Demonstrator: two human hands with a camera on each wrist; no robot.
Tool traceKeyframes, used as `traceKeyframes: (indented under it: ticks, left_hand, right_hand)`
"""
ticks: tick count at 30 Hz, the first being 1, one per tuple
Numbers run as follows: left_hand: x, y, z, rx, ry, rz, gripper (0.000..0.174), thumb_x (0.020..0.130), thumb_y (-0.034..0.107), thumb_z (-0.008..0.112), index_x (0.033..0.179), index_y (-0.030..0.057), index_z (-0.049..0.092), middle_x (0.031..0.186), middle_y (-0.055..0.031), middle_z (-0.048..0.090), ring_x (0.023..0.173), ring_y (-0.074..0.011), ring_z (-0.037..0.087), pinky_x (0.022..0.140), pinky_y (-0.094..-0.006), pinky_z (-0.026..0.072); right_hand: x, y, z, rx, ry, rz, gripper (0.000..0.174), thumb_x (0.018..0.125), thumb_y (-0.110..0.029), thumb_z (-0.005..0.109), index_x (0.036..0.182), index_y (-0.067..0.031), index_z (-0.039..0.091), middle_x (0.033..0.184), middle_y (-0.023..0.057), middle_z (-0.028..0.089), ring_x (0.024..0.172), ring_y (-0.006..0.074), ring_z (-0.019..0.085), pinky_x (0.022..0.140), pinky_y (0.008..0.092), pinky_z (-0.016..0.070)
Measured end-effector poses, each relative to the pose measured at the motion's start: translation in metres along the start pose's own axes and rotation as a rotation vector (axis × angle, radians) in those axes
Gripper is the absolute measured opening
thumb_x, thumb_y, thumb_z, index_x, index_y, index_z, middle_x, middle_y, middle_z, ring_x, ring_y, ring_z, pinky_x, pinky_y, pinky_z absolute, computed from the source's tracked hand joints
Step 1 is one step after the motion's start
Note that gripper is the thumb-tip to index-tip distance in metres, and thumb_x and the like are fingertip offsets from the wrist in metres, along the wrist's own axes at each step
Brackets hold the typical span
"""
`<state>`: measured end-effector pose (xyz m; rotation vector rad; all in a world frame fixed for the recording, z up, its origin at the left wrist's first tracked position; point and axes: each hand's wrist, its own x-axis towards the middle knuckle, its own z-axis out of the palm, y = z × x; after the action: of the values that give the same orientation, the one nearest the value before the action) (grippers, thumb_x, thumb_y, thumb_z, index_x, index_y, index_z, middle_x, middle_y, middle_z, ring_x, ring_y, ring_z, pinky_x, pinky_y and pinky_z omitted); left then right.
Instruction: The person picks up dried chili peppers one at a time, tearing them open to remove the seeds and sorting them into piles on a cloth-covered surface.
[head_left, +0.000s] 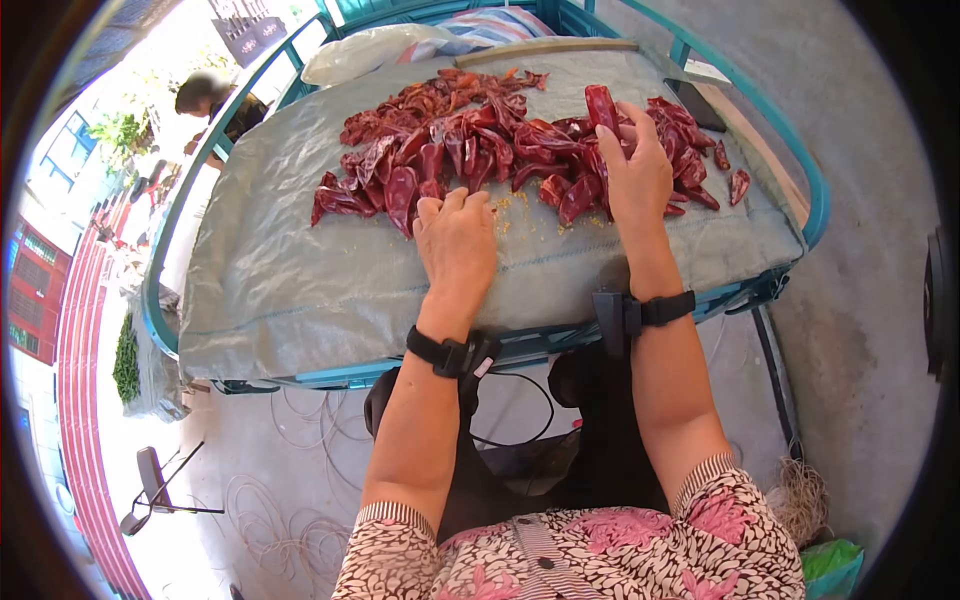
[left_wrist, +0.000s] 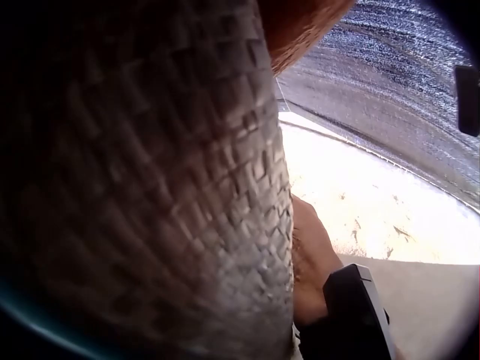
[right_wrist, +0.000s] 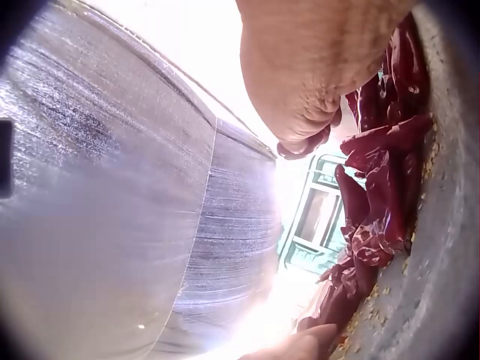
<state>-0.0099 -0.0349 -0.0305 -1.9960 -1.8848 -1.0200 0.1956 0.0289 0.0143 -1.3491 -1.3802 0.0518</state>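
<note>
Red chili (head_left: 601,106) pinched at the heap (head_left: 480,140)

The right hand (head_left: 642,180) pinches the chili between thumb and fingers, apparently to steady it upright. At the heap's near edge, the left hand (head_left: 457,248) bends its fingers; their grip, I cannot tell.

The left hand (head_left: 457,243) and right hand (head_left: 640,175) reach forward, fingers (head_left: 643,128) bent.
</note>
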Motion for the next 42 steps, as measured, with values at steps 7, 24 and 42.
traceKeyframes:
  ticks: [7,24,42]
  left_hand:
    - [0.003,0.001,-0.008,-0.231,0.192,-0.031,0.015,0.088,0.008,0.069,0.102,0.0076,0.071,0.102,-0.0100,0.066,0.095,-0.0292,0.060,0.086,-0.0398,0.0481]
    - [0.010,0.003,-0.021,-0.688,0.228,-0.073,0.015,0.091,0.000,0.065,0.102,0.0062,0.073,0.099,-0.0026,0.069,0.077,-0.0111,0.061,0.070,-0.0251,0.0481]
    - [0.006,-0.003,-0.008,-0.774,0.265,-0.225,0.019,0.087,-0.005,0.060,0.102,0.0032,0.068,0.095,-0.0096,0.065,0.073,-0.0209,0.062,0.065,-0.0341,0.0502]
  right_hand:
    - [0.012,-0.012,-0.010,-0.148,-0.009,0.025,0.037,0.093,-0.027,0.069,0.127,-0.0164,0.063,0.114,0.0096,0.072,0.103,0.0314,0.070,0.085,0.0430,0.0535]
    - [-0.025,-0.050,0.002,-0.097,-0.419,-0.745,0.044,0.077,-0.011,0.073,0.120,-0.0183,0.069,0.125,0.0046,0.065,0.127,0.0298,0.052,0.109,0.0468,0.0365]
    - [0.060,-0.009,0.007,-0.485,-0.219,-0.428,0.040,0.087,-0.030,0.069,0.123,-0.0137,0.066,0.124,0.0134,0.069,0.112,0.0317,0.065,0.101,0.0486,0.0440]
